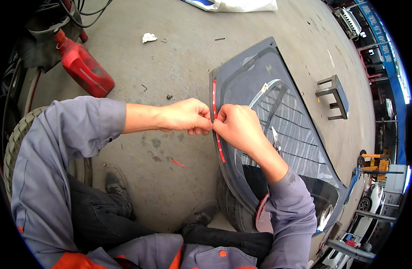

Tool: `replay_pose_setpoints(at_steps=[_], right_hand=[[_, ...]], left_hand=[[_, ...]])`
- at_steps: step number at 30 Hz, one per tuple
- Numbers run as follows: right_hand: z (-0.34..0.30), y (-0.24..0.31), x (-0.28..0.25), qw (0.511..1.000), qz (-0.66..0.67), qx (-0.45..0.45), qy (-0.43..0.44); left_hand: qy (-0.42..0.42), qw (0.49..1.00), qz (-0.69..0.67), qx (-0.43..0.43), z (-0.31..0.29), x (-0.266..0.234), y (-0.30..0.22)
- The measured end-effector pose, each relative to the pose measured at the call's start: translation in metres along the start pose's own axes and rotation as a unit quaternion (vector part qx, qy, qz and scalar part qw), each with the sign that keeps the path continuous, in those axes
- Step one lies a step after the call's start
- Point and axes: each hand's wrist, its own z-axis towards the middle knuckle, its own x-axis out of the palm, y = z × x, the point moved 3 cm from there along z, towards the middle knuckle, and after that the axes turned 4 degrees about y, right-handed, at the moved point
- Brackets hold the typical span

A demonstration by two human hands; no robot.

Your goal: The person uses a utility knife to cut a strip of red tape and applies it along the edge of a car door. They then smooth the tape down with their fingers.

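Observation:
A dark grey vehicle panel with a window [246, 67] lies before me, propped on a tyre [230, 204]. Red-faced tape [214, 92] runs in a narrow strip along its left edge. My left hand [188, 117] is closed in a pinch at that edge, coming from the left. Meeting it fingertip to fingertip, my right hand [237, 125] is also pinched closed, above the tape. Whatever sits between their fingertips is too small to make out. Beyond my right wrist, a utility knife [276, 140] rests on the window.
A red plastic jug [85, 69] stands at the left, near a treaded tyre [19, 139]. A small stool [334, 96] stands to the right. On the floor lie a red scrap [177, 162] and crumpled white paper [148, 37]. A red-rimmed round item [262, 217] is partly behind my right sleeve.

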Motion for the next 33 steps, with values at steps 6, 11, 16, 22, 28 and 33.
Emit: replay_pose_setpoints(at_steps=[6, 11, 16, 22, 28, 33], right_hand=[[-0.001, -0.003, 0.000, 1.000, 0.003, -0.012, -0.016], [0.001, -0.006, 0.002, 0.999, 0.025, -0.030, -0.025], [0.002, -0.011, 0.001, 0.998, 0.048, -0.028, -0.021], [0.005, -0.012, 0.002, 0.998, 0.043, -0.042, -0.028], [0.005, -0.018, 0.002, 0.999, 0.031, -0.025, 0.009], [0.004, -0.019, 0.003, 0.998, 0.036, -0.043, -0.003]], left_hand=[[0.008, 1.000, 0.002, -0.002, 0.003, 0.006, -0.001], [0.014, 1.000, 0.008, 0.000, 0.005, 0.011, 0.000], [0.010, 0.999, 0.027, -0.032, 0.007, 0.024, 0.001], [0.046, 0.994, 0.014, -0.094, 0.011, 0.046, 0.019], [0.081, 0.991, -0.035, -0.096, 0.013, 0.062, 0.026], [0.071, 0.994, -0.008, -0.082, 0.012, 0.069, 0.020]])
